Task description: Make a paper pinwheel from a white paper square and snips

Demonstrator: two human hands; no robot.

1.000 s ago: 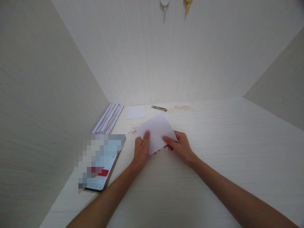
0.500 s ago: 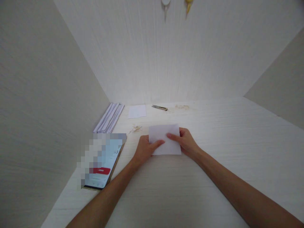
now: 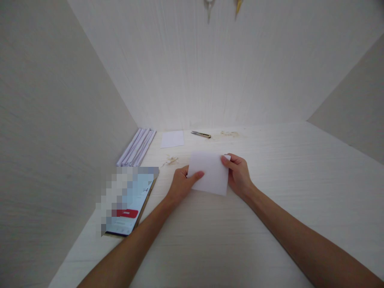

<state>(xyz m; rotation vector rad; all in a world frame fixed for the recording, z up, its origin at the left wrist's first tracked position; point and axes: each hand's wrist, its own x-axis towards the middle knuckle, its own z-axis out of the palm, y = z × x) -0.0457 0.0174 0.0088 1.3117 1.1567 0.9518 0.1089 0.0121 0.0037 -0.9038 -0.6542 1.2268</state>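
Observation:
A white, nearly square piece of paper (image 3: 210, 174) is held between my two hands over the table, tilted slightly. My left hand (image 3: 183, 182) grips its left edge, thumb on the front face and fingers behind, hidden. At the upper right corner my right hand (image 3: 239, 172) pinches the paper between thumb and fingers. I cannot tell whether it is one sheet or folded layers.
Thread snips (image 3: 201, 135) lie near the back wall beside another white paper (image 3: 172, 139). Light-coloured scraps (image 3: 171, 161) are scattered on the white table (image 3: 192, 248). Several folded papers (image 3: 136, 147) are stacked at left, with a phone (image 3: 127, 216), partly pixelated, before them.
My right hand has shifted up to the paper's top right corner, its thumb now near the edge. The paper has turned slightly clockwise. My left hand has barely moved.

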